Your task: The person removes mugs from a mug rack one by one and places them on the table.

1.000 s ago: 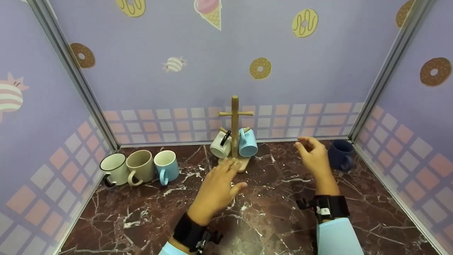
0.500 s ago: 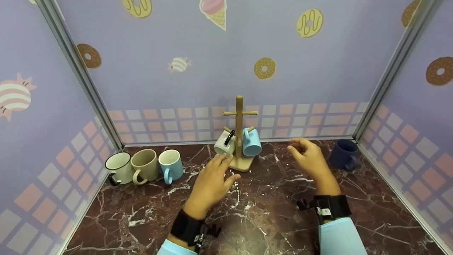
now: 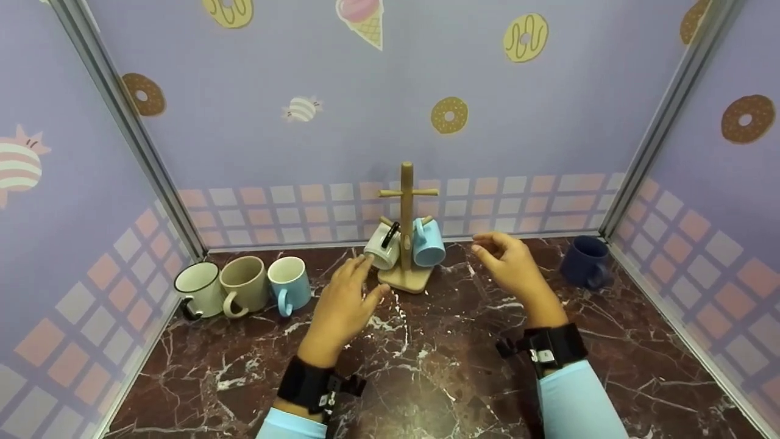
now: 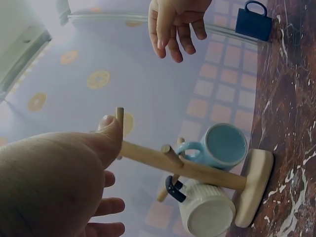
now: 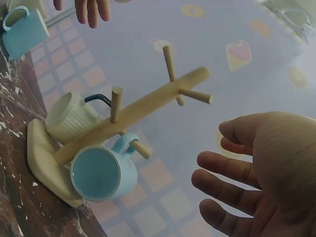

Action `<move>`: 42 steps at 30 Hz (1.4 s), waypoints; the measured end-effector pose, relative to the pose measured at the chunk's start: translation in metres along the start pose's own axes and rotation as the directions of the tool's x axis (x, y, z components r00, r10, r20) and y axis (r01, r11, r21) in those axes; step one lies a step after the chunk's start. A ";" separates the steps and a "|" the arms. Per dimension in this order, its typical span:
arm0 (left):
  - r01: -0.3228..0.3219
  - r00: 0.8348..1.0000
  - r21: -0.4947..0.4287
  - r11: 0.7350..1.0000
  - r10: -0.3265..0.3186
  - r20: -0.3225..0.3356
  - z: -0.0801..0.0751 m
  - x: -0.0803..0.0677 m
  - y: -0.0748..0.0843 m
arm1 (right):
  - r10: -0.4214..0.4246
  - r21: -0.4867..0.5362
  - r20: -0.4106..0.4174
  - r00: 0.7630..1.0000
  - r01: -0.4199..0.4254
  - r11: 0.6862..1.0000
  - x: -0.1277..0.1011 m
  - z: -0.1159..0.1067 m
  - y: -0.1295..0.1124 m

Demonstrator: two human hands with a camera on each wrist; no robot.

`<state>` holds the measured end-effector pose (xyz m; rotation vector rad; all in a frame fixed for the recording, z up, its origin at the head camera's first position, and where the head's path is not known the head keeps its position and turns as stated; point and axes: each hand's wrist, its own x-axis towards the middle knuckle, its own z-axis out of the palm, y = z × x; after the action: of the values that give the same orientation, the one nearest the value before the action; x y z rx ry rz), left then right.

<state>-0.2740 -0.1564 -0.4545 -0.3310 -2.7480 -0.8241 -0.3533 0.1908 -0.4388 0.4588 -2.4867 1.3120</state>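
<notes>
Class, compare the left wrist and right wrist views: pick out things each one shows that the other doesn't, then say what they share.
Only the left wrist view shows the dark blue mug.

Only the right wrist view shows the standing light blue mug and the ice-cream print.

Both show the wooden rack, the hanging light blue mug, the hanging white mug, the left hand and the right hand.

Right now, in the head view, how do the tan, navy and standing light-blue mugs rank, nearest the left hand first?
1. Standing light-blue mug: left of the left hand
2. Tan mug: farther left
3. Navy mug: far right
</notes>
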 end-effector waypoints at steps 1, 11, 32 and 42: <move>0.007 1.000 -0.015 1.000 -0.007 -0.014 -0.001 0.001 -0.003 | 0.002 -0.004 0.013 1.000 -0.002 1.000 0.004 0.001 -0.006; 0.082 0.991 -0.161 0.984 -0.098 -0.090 0.002 0.005 -0.024 | 0.008 -0.090 0.057 0.998 -0.002 0.996 0.068 0.014 -0.083; 0.078 0.996 -0.220 0.972 -0.087 -0.032 0.035 0.007 -0.022 | -0.016 -0.268 0.294 0.956 0.099 0.958 0.158 0.044 -0.131; 0.116 0.993 -0.240 0.964 -0.108 0.044 0.045 0.005 -0.013 | -0.022 -0.253 0.298 0.954 0.101 0.962 0.161 0.046 -0.132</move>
<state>-0.2903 -0.1413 -0.4957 -0.2360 -2.7170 -1.1991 -0.4505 0.0592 -0.3025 0.7026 -2.8108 0.9204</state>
